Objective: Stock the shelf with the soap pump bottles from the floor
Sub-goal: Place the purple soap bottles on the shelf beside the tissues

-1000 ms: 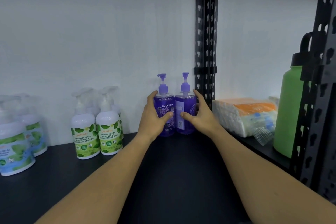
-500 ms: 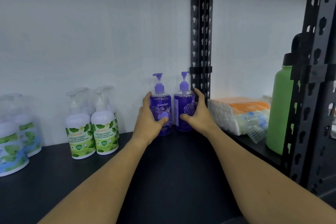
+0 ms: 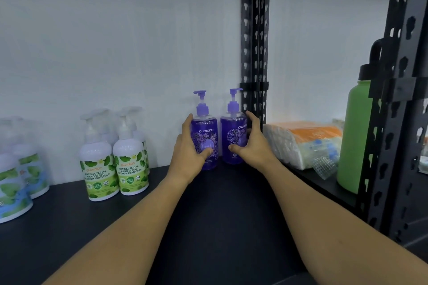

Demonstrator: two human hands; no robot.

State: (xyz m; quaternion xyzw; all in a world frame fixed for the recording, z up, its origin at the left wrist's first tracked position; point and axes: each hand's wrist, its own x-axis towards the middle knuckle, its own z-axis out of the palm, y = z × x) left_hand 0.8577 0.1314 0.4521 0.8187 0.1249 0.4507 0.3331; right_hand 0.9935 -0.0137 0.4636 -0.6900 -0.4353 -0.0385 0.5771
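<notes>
Black shelf (image 3: 220,215): beside the upright post (image 3: 254,41), left hand (image 3: 188,152) and right hand (image 3: 253,146) each grip a stiff, likely slippery purple pump bottle (image 3: 205,139) (image 3: 234,136) round the body.

The left hand (image 3: 190,146) covers the lower left of the left purple pump bottle (image 3: 205,139), and its thumb lies across the small print of the label. The right hand (image 3: 251,143) hides the right flank of the right purple pump bottle (image 3: 233,136), cutting its "guardian" lettering short. Behind the two green-label hand wash bottles (image 3: 114,166) more white pumps stand, blurred and mostly masked. The blue-label bottles (image 3: 14,183) are soft and cut by the left edge. A black upright (image 3: 393,109) screens part of the green flask (image 3: 354,136). The contents of the clear wrapped pack (image 3: 301,141) are unreadable.
</notes>
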